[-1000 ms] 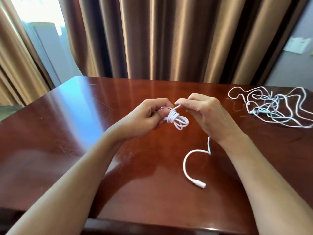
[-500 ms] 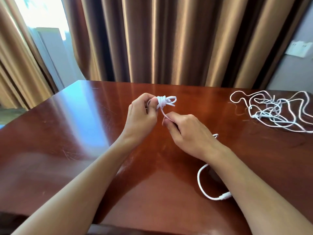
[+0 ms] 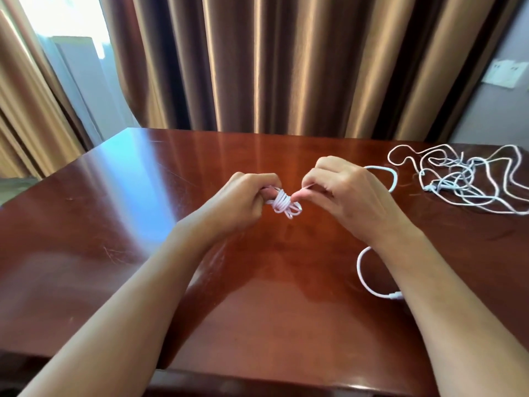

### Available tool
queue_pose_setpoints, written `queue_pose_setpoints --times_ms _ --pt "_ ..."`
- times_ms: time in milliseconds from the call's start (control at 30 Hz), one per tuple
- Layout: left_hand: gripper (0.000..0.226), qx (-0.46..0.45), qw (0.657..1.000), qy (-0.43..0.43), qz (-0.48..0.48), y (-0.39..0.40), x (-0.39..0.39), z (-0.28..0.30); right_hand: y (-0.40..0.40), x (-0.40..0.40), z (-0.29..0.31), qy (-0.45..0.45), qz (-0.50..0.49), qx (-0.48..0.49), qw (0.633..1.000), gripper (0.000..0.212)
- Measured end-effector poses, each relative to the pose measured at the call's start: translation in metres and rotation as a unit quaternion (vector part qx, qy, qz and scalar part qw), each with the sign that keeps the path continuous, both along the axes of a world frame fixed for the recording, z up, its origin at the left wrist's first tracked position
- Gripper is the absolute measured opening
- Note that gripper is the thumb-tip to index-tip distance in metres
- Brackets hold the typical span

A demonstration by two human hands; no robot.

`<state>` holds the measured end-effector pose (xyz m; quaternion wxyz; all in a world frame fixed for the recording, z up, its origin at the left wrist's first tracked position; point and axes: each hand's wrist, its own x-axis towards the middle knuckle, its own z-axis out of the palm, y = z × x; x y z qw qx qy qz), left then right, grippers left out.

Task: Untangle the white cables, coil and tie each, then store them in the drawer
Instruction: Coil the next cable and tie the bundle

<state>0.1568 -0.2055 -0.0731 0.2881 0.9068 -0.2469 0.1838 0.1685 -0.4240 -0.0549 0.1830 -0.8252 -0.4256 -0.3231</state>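
Wrapping coiled cable [image 3: 283, 204], hands mid-table [image 3: 200, 282], edges distant.

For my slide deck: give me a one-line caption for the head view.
Left hand holds a coiled cable while right hand wraps its loose end.

Bright daylight enters from the upper left, where the gap between the glossy bronze curtains [image 3: 286, 61] is blown out to near white. It lays a broad pale-blue glare across the left half of the polished reddish-brown wooden table [image 3: 120, 196], with fine scratches showing in the sheen. Soft shadows of the forearms fall on the tabletop toward the near edge. The curtain folds carry vertical highlights. The wide lens bends the table's edges, and the corners look soft and slightly smeared.
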Motion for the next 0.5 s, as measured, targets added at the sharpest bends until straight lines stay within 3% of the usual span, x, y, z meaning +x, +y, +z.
queue_pose_setpoints --times_ms 133,300,433,500 --pt "0.032 -0.033 0.994 0.081 -0.064 0.004 -0.002 0.005 0.001 0.003 -0.004 0.009 0.027 0.034 0.999 0.021" --pt "0.021 -0.235 0.952 0.137 -0.141 -0.004 -0.014 0.014 0.004 0.007 -0.009 0.066 0.036 0.143 0.987 0.019" --pt "0.018 -0.316 0.912 0.181 -0.190 -0.006 -0.014 0.012 0.016 0.003 -0.016 0.188 0.072 0.194 0.960 0.019" --pt "0.018 -0.333 0.895 0.205 -0.214 -0.007 -0.015 0.012 0.018 0.001 -0.019 0.293 0.116 0.215 0.924 0.022"
